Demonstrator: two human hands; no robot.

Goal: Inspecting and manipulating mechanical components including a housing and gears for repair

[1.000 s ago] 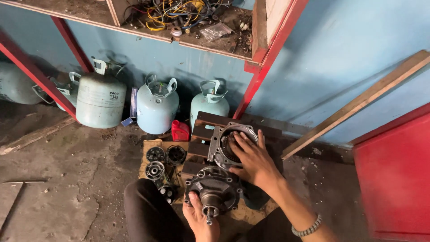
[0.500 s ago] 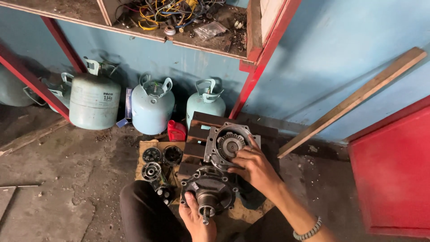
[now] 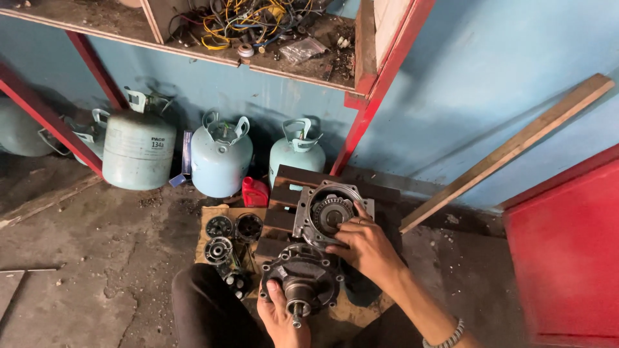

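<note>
left hand (image 3: 282, 316): cupped under the near edge of the dark housing (image 3: 302, 283), thumb up on its rim; fingers curled, gripping it.
right hand (image 3: 365, 246): palm down, fingers spread and half bent, fingertips on the lower right edge of the grey housing (image 3: 330, 214). Resting on it; can't tell if it's actually gripping.
dark housing: round cast metal, greasy black, bolt lugs around the rim, short steel shaft stub pointing towards the camera. Sits on the cardboard (image 3: 213, 222), just in front of the grey housing.
grey housing: squarish cast plate, dull grey, big round bore with a toothed ring and hub inside. Lies on the dark wooden pallet (image 3: 290, 183), tilted slightly.
small parts (image 3: 232, 235): round black rings and a bearing-like piece, oily, laid on the cardboard to the left of both housings.
gas cylinders (image 3: 219, 158): three pale blue-green painted steel, rounded, handle rings on top, standing against the blue wall.
red can (image 3: 255, 192): small, plastic-looking, between cylinders and pallet.
floor (image 3: 97, 258): rough concrete, stained.
shelf (image 3: 258, 38): dirty board, tangled wires on it.
</note>
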